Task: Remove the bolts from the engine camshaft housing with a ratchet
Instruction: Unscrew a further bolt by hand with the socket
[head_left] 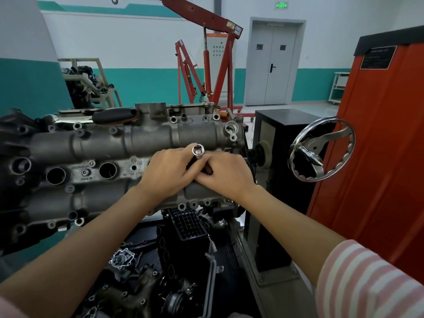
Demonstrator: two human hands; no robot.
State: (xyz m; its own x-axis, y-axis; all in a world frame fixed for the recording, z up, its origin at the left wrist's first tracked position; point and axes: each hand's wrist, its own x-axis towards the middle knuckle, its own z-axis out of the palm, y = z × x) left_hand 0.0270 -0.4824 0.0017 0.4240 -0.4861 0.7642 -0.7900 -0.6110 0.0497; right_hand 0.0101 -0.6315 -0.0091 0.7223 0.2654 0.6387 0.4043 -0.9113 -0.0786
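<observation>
Both hands, left (167,171) and right (226,174), clasped the chrome socket tool (198,152) above the grey cast camshaft housing (142,138); with its open mouth facing upward, unseated, it could slip.

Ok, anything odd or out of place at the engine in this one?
One oddity: the chrome socket held between the left hand and right hand has its open end facing up toward the camera, not seated on any bolt of the grey cast camshaft housing. No visible damage or spills.

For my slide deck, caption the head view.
Both hands, left and right, hold a socket tool over the camshaft housing.
</observation>
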